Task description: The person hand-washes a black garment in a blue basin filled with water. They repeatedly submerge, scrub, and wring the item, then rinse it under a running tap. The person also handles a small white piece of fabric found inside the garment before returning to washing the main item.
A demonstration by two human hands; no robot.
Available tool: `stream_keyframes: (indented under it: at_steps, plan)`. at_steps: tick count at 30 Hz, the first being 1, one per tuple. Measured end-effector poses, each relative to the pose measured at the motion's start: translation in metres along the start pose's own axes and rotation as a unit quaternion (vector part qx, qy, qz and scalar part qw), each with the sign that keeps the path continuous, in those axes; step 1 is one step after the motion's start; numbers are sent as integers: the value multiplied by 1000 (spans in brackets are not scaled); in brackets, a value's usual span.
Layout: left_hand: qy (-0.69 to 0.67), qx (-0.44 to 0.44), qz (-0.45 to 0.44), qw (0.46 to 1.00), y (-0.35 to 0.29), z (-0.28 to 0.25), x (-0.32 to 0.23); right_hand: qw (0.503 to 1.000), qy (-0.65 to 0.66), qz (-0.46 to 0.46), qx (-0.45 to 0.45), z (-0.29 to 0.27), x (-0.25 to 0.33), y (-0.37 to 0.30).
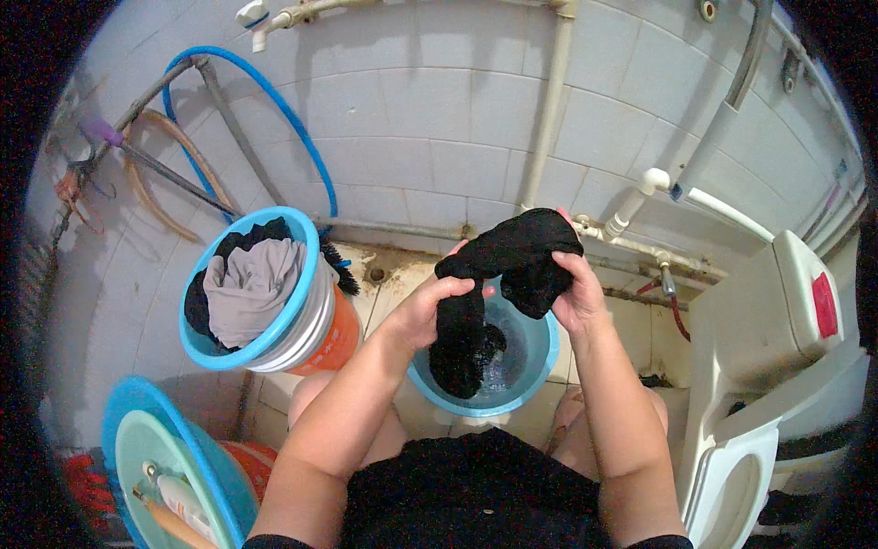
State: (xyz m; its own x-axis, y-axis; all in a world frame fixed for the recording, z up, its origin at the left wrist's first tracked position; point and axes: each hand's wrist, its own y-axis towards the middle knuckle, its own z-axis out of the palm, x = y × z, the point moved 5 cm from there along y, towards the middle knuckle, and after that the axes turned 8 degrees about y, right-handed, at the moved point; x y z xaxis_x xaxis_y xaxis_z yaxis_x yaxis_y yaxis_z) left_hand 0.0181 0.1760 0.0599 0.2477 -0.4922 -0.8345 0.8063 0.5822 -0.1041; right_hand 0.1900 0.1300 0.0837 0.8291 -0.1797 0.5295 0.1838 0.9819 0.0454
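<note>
A wet-looking black cloth point(512, 240), perhaps a garment, is stretched between my two hands above a light blue basin point(552, 355). My left hand point(428, 309) grips one side of it, thumb on top and fingers curled underneath. My right hand point(578, 293) holds the other side, where the cloth is bunched up. One end hangs from my left hand down into the basin. Water point(510, 371) shows at the bottom of the basin, with a dark patch beside the hanging end that I cannot make out. The basin stands on the tiled floor between my legs.
On my left, a blue basin point(311, 261) of grey cloth point(251, 288) and black cloth sits on an orange and white bucket point(331, 337). Nearer stand green and blue basins point(137, 439). A white toilet point(732, 366) is on my right. Pipes point(549, 110) and a blue hose point(293, 114) line the tiled wall.
</note>
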Motion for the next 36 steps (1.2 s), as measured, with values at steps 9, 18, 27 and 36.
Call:
stream_keyframes:
  at_steps: [9,18,27,36]
  plan:
    - [-154,120,-49,980,11,16,12,995,-81,19,56,20,-23,-13]
    - [-176,-73,-35,981,30,1,21,867,-448,-201,80,36,-16,-12]
    - [303,-320,207,873,41,-6,3,992,-80,63,-76,20,-41,-14]
    - [531,-334,306,716,30,38,-12,975,51,65,-209,-4,-48,-2]
